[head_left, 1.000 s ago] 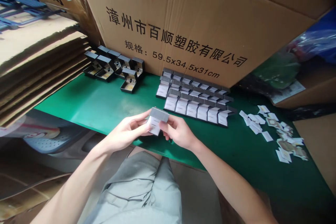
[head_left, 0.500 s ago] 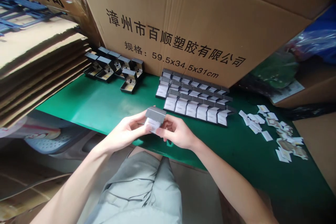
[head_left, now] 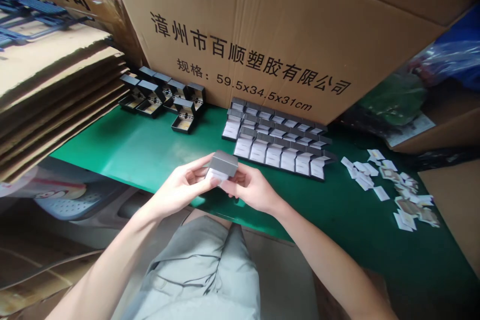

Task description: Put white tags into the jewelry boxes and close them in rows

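Note:
Between both hands, above the near edge of the green tabletop, is a small dark ring box (head_left: pixel 224 162) with a white insert showing under its partly raised lid. My left hand (head_left: pixel 184 183) grips its left side, thumb at the front by the insert. On the other side my right hand (head_left: pixel 252 187) holds it, the thumb also at the front edge. Beyond and to the right stand rows of open ring boxes with white inserts (head_left: pixel 273 155). Several open boxes without white inserts (head_left: pixel 183 122) are grouped at the back left.
Loose white insert pieces (head_left: pixel 363 180) lie scattered on the right of the green table (head_left: pixel 150 160). A large printed carton (head_left: pixel 240 25) stands along the back. Stacked cardboard sheets (head_left: pixel 75 80) border the left side, and plastic bags (head_left: pixel 397 100) lie at the far right.
The held box's lid has tipped down toward me, so less of the white insert shows. Both hands stay nearly in place around it.

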